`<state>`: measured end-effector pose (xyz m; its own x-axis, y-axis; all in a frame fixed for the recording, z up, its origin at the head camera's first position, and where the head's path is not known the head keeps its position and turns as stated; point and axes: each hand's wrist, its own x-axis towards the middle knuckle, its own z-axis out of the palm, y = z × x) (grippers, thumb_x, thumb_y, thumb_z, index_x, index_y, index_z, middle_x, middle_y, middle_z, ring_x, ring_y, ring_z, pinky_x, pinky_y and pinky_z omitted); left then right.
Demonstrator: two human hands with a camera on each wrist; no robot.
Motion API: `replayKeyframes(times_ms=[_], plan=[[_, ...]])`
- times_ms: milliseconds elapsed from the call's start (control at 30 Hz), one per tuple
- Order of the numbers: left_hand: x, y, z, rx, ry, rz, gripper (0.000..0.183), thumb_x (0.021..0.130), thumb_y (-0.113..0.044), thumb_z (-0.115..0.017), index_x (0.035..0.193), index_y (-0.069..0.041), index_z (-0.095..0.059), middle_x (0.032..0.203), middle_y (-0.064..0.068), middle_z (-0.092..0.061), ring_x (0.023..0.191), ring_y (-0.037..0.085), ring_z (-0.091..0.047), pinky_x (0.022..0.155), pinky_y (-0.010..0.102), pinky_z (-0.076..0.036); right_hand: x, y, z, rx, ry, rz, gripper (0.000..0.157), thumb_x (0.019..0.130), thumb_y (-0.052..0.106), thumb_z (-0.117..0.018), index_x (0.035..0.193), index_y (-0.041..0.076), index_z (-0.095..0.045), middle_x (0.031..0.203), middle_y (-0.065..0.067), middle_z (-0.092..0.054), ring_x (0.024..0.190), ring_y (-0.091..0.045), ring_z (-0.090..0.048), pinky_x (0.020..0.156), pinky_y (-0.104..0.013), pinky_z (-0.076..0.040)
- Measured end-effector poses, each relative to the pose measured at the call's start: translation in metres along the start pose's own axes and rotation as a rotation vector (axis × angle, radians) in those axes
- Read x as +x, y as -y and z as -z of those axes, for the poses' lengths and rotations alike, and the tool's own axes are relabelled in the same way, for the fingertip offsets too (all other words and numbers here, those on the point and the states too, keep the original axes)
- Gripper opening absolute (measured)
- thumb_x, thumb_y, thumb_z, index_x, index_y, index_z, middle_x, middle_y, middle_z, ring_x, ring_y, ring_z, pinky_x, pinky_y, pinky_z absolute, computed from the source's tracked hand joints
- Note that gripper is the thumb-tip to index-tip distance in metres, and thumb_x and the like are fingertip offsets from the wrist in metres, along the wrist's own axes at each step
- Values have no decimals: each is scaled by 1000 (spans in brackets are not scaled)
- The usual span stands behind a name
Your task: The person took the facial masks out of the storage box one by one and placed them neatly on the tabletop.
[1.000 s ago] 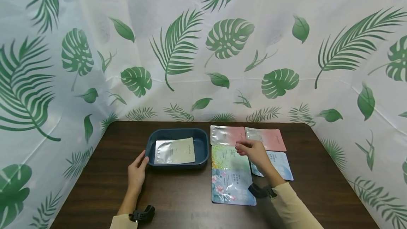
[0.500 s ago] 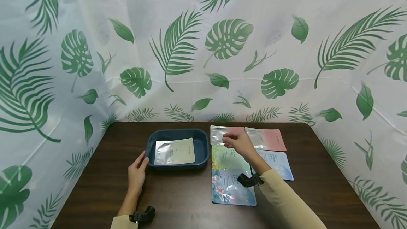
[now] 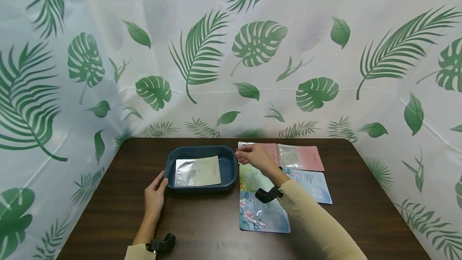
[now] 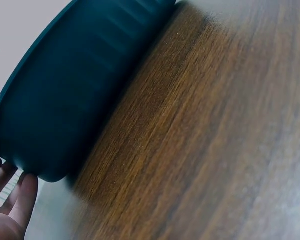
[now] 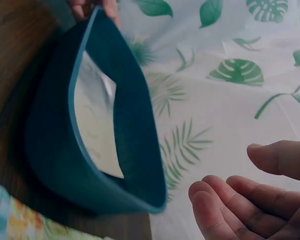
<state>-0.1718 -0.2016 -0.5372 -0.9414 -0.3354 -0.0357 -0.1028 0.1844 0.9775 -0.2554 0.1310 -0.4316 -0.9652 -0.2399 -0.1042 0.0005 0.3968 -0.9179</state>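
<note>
A dark blue plastic basin (image 3: 200, 189) stands on the table, with a pale silver-and-cream sheet mask packet (image 3: 197, 171) lying inside it. My left hand (image 3: 156, 193) holds the basin's left end, thumb and fingers against its outer wall; the left wrist view shows fingertips (image 4: 25, 192) touching that wall. Beside the basin's right rim hovers my right hand (image 3: 254, 157), over the left pink packet (image 3: 271, 152). Its thumb and loosely bent fingers stand apart with nothing between them in the right wrist view. That hand and its forearm partly cover the packets below.
Right of the basin, several flat packets lie side by side: a second pink one (image 3: 306, 157), a green one (image 3: 252, 177), a blue floral one (image 3: 263, 214) and a light blue one (image 3: 314, 185). Behind the brown table (image 3: 202, 228) hangs a leaf-print cloth (image 3: 216, 51).
My right hand has moved left, from above the packets toward the basin's right rim. My left hand, the basin and the packet in it have stayed in place.
</note>
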Motion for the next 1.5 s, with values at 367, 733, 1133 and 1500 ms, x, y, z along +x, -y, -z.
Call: replayKeyframes(times_ms=[367,733,1133,1500], plan=[[2,0,0,2,8,-5,47,101,-25,-52,143,-5,-48,148,16,-46,140,29,-38,115,45,-31,23,5,-41,55,3,-76,30,93,13,-65,115,-7,-66,103,-25,-70,88,-34,-70,83,-40,-59],[0,2,1,-17,7,-2,46,102,-25,-52,144,-7,-48,149,16,-46,130,17,-49,83,0,-41,41,3,-72,26,10,-119,34,90,12,-66,115,-11,-64,109,-25,-68,98,-41,-68,85,-43,-57],[4,4,-2,-31,-9,-11,44,100,-23,-55,141,-5,-51,145,17,-50,95,-21,-49,79,1,-44,49,-8,-87,-191,32,-182,21,85,16,-72,86,-4,-65,75,-9,-64,58,-15,-58,52,-24,-45],[3,4,-1,-19,-14,-3,44,101,-22,-54,141,-5,-51,146,16,-49,131,26,-46,80,-2,-40,51,-8,-102,-513,84,-188,22,82,17,-73,90,-2,-65,76,-6,-54,68,-21,-50,59,-30,-41]])
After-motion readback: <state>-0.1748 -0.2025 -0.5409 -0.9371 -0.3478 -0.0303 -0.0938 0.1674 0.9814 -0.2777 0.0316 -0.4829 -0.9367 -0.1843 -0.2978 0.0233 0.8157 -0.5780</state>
